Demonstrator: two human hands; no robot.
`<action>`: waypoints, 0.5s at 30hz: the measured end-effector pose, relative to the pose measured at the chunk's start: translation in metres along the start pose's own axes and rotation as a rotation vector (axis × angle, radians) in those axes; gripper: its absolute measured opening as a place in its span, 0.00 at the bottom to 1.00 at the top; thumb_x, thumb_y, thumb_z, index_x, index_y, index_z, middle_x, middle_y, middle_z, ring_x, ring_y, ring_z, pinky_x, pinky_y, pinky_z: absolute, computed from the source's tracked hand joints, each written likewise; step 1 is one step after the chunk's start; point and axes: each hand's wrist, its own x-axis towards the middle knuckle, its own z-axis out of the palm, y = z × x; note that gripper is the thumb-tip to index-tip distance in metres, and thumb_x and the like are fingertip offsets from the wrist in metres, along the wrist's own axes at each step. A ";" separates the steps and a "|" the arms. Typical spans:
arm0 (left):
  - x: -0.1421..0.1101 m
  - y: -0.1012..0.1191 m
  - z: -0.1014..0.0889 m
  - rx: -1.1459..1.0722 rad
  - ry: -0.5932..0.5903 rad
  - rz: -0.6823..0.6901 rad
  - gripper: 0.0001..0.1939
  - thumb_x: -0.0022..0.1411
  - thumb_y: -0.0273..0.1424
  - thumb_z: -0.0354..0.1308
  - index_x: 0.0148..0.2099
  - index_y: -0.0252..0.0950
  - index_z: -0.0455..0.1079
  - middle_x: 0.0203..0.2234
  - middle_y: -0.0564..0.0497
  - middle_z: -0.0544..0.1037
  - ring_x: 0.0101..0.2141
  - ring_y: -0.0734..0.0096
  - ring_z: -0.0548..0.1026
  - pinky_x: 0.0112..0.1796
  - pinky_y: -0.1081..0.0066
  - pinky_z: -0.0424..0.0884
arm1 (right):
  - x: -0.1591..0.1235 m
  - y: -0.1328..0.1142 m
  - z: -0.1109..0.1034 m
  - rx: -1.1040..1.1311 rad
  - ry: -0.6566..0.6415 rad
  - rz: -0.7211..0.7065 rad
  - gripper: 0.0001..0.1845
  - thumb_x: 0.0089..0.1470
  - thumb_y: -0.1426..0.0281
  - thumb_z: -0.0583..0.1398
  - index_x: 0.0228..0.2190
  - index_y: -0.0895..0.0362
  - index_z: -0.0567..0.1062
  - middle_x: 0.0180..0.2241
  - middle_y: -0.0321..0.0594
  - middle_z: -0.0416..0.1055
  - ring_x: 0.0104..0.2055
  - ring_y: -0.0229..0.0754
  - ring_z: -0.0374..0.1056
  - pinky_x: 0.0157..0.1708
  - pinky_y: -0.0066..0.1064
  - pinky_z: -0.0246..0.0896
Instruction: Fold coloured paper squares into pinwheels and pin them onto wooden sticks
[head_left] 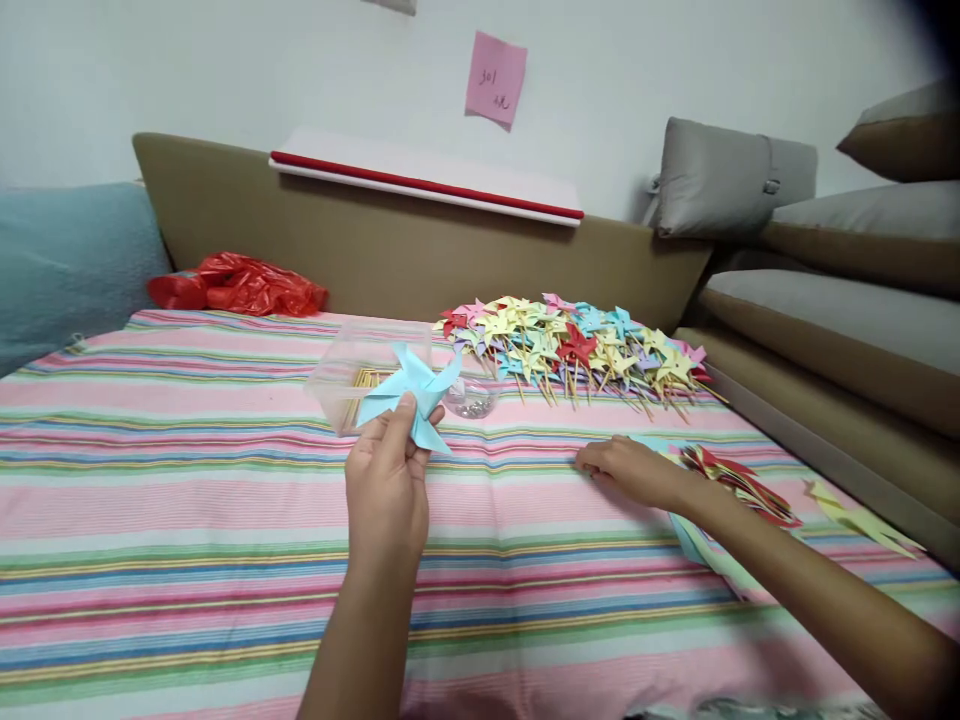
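Observation:
My left hand (386, 470) is raised over the striped sheet, fingers and thumb pinched on a light blue paper pinwheel (416, 392). Just behind it stands a clear plastic box (352, 375) with thin wooden sticks inside. My right hand (630, 468) rests palm down on the sheet, fingers curled low against the cloth; whether anything is under them is hidden. Close to its right lies a stack of cut coloured paper pieces (739, 485).
A large heap of finished pinwheels on sticks (577, 345) lies at the back right. A small clear bag of tiny pieces (472, 398) sits by the box. A red plastic bag (240, 285) lies back left. Sofa cushions (825, 330) border the right; yellow paper (862, 518) lies near them.

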 end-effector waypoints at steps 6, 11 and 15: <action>-0.003 -0.013 0.009 0.060 -0.008 -0.014 0.04 0.56 0.26 0.69 0.35 0.31 0.79 0.32 0.51 0.82 0.33 0.72 0.82 0.36 0.77 0.77 | -0.039 0.007 0.019 0.084 0.243 0.199 0.17 0.64 0.65 0.54 0.50 0.57 0.72 0.48 0.49 0.76 0.46 0.50 0.74 0.44 0.38 0.68; -0.001 -0.025 0.013 0.142 -0.028 -0.009 0.08 0.52 0.27 0.72 0.35 0.32 0.79 0.31 0.52 0.82 0.33 0.74 0.81 0.33 0.81 0.76 | -0.079 -0.008 0.062 0.153 0.336 0.248 0.26 0.68 0.60 0.50 0.64 0.52 0.63 0.65 0.49 0.63 0.67 0.53 0.59 0.64 0.50 0.56; -0.003 -0.040 0.017 0.218 -0.084 -0.034 0.12 0.47 0.31 0.75 0.31 0.31 0.77 0.26 0.54 0.78 0.32 0.74 0.80 0.32 0.81 0.75 | -0.085 -0.019 0.076 0.156 0.298 0.230 0.28 0.69 0.60 0.48 0.68 0.49 0.56 0.70 0.45 0.52 0.72 0.49 0.47 0.68 0.51 0.48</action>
